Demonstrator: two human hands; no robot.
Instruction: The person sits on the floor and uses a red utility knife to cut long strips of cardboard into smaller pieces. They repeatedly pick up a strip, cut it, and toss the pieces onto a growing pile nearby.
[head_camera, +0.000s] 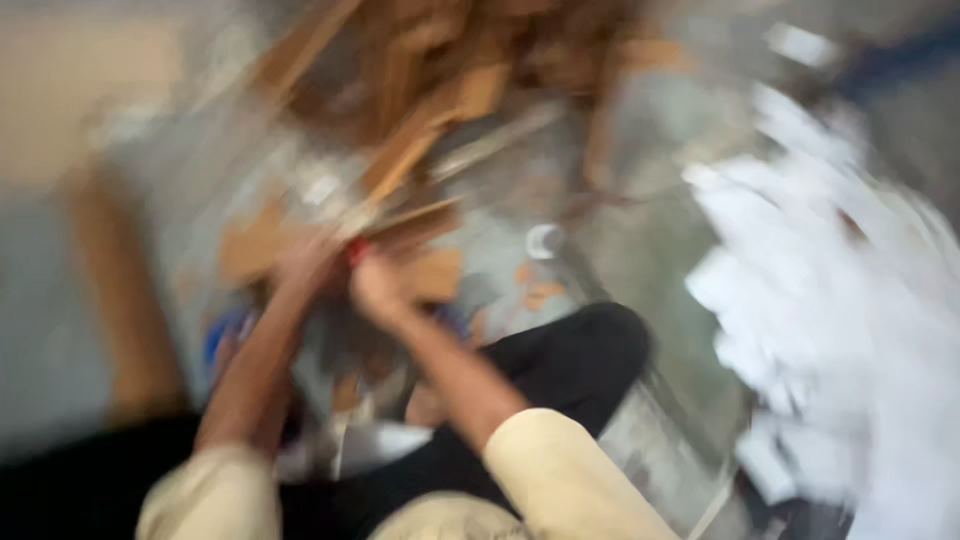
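The head view is heavily blurred by motion. My left hand (305, 262) and my right hand (378, 287) are close together at the middle left, both at a thin brown wood strip (410, 225) that lies among a pile of brown wood pieces (430, 90). A small red spot shows between the hands. Each hand's grip is too smeared to make out. My arms wear cream sleeves, and my bent knee in black trousers (580, 360) sits below the hands.
A large heap of white pieces (840, 300) fills the right side. A grey floor (640, 250) lies under everything. A brown upright shape (120, 300) stands at the left. Something blue (225, 330) shows beside my left forearm.
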